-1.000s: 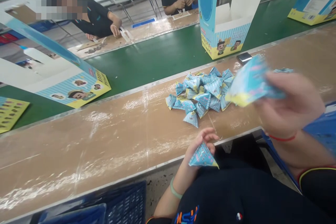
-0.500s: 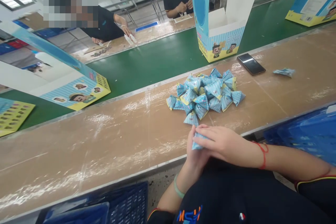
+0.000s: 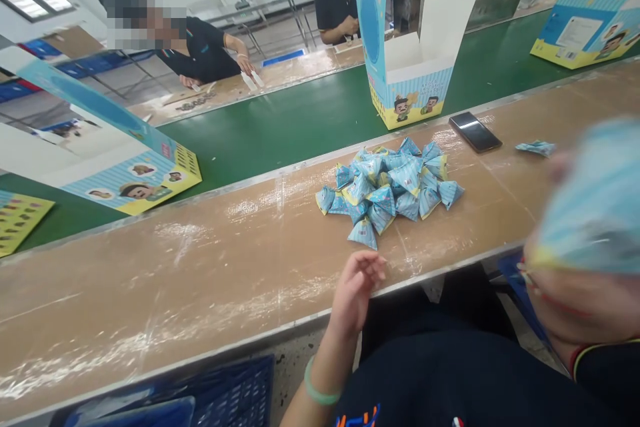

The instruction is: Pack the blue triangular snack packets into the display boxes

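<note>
My left hand [image 3: 357, 287] hovers at the table's near edge, just in front of the pile. Its fingers are loosely bent and apart, with nothing in them. Close to the camera on the right, my right hand [image 3: 561, 165] grips a light blue striped packet [image 3: 590, 203] with a yellow edge. Motion blurs both, and the packet covers most of that hand. Several pyramid-shaped packets [image 3: 383, 200] in the same blue and yellow lie heaped on the table [image 3: 225, 247]. A flatter blue packet [image 3: 535, 147] lies apart, to the right.
A phone [image 3: 475, 131] lies behind the pile. Printed cartons [image 3: 420, 100] stand along a green belt [image 3: 280, 127]. Across it, two people sit at work, one near white bottles [image 3: 253, 81]. Blue crates [image 3: 235, 390] are below the near edge.
My hands have parted. The right one has lifted the packet up and right, close to the camera. The left stays near the table edge, its fingers now off the packet.
</note>
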### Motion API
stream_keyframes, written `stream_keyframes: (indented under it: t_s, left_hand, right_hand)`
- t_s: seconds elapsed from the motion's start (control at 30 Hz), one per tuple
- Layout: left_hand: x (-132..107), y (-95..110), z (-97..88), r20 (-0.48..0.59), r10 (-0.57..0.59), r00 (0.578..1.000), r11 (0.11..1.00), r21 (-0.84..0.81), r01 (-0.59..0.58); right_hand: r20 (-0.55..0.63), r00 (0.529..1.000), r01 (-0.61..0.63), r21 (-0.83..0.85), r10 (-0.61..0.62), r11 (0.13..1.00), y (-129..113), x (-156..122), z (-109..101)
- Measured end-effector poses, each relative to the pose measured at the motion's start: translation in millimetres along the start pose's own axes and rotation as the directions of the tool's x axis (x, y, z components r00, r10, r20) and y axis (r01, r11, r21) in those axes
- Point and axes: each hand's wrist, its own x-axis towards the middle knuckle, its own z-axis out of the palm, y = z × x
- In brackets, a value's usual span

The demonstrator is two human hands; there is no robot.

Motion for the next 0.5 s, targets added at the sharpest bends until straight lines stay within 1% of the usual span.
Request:
stream_keyframes:
  t_s: [0.03, 0.1, 0.13, 0.17, 0.2, 0.23, 0.27, 0.3, 0.33, 0.4, 0.43, 0.5]
  left_hand:
    - [3.0, 6.9, -4.2, -0.021, 0.055, 0.998, 0.998, 0.042, -0.054]
    - [12.6, 25.2, -13.2, -0.058, 0.158, 0.986, 0.978, 0.147, -0.148]
    - [19.2, 36.0, -18.0, -0.065, 0.208, 0.976, 0.959, 0.212, -0.19]
    - [26.7, 47.2, -23.2, -0.065, 0.257, 0.964, 0.931, 0.283, -0.229]
    - [35.1, 58.5, -28.7, -0.056, 0.306, 0.951, 0.895, 0.356, -0.267]
    - [44.1, 69.2, -34.3, -0.038, 0.348, 0.937, 0.854, 0.424, -0.3]
    - [53.5, 79.0, -40.0, -0.017, 0.379, 0.925, 0.814, 0.482, -0.324]
    - [63.0, 87.5, -45.4, 0.002, 0.4, 0.916, 0.779, 0.526, -0.341]
    - [72.5, 94.5, -50.5, 0.018, 0.413, 0.91, 0.751, 0.559, -0.352]
    - [90.4, 103.5, -59.1, 0.032, 0.424, 0.905, 0.714, 0.604, -0.355]
    - [98.3, 105.7, -62.9, 0.028, 0.421, 0.907, 0.704, 0.62, -0.346]
    - [111.6, 106.2, -70.5, 0.003, 0.4, 0.917, 0.702, 0.642, -0.309]
  right_hand:
    - [-0.038, 0.999, 0.031, 0.01, -0.03, 0.999, -1.5, 3.1, 3.5]
    - [-0.186, 0.98, 0.087, 0.064, -0.074, 0.994, 0.4, 7.8, 14.0]
    - [-0.25, 0.965, 0.1, 0.103, -0.072, 0.99, 4.5, 9.4, 20.1]
    - [-0.27, 0.961, 0.107, 0.151, -0.063, 0.983, 11.3, 11.0, 26.2]
    - [-0.241, 0.969, 0.106, 0.208, -0.054, 0.972, 20.8, 12.8, 31.7]
    - [-0.165, 0.985, 0.089, 0.265, -0.046, 0.96, 32.8, 15.4, 36.8]
    - [-0.064, 0.997, 0.06, 0.309, -0.042, 0.949, 46.9, 18.9, 41.5]
    - [0.05, 0.998, 0.018, 0.339, -0.037, 0.94, 62.3, 23.6, 45.9]
    - [0.139, 0.99, -0.026, 0.355, -0.025, 0.934, 78.0, 29.6, 50.2]
    - [0.304, 0.952, -0.121, 0.323, 0.018, 0.939, 105.8, 44.2, 58.5]
    - [0.384, 0.923, -0.155, 0.289, 0.033, 0.945, 115.9, 51.7, 62.4]
    - [0.517, 0.855, -0.181, 0.23, 0.037, 0.956, 125.8, 64.5, 67.9]
